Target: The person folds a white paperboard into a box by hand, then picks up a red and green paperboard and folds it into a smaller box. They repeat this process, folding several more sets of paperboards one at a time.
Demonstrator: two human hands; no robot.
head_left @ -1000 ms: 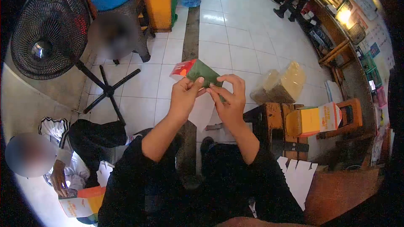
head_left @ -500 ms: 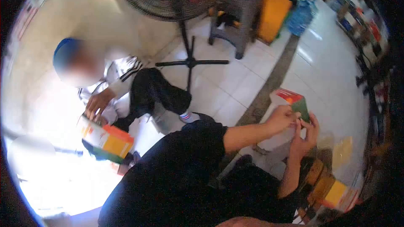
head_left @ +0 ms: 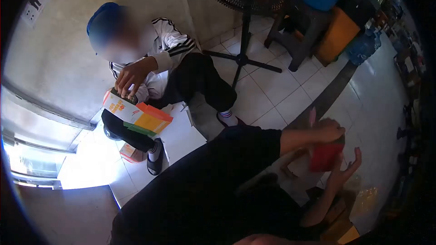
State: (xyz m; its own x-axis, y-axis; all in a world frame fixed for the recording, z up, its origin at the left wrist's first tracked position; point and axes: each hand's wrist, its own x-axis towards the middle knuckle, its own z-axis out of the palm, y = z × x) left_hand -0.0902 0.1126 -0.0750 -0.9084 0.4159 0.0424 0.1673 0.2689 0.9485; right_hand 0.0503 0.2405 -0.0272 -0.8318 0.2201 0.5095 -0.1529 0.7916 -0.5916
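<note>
A small cardboard box has its red side facing me. My left hand is closed over the upper edge of the box, its fingers slightly blurred. Beside the box's right edge is my right hand, fingers stretched apart and the nearest one at the box's side. A pinkish strip sticks up just past the left hand. Both my arms come out of black sleeves.
A person in a blue cap sits at the left, one hand over an orange, white and green carton. A standing fan, a dark stool and water bottles stand farther back. Clear plastic lies at lower right.
The box has turned from its green and red-white sides to a red face. My right fingers have spread from a pinch at its edge. The whole view has shifted.
</note>
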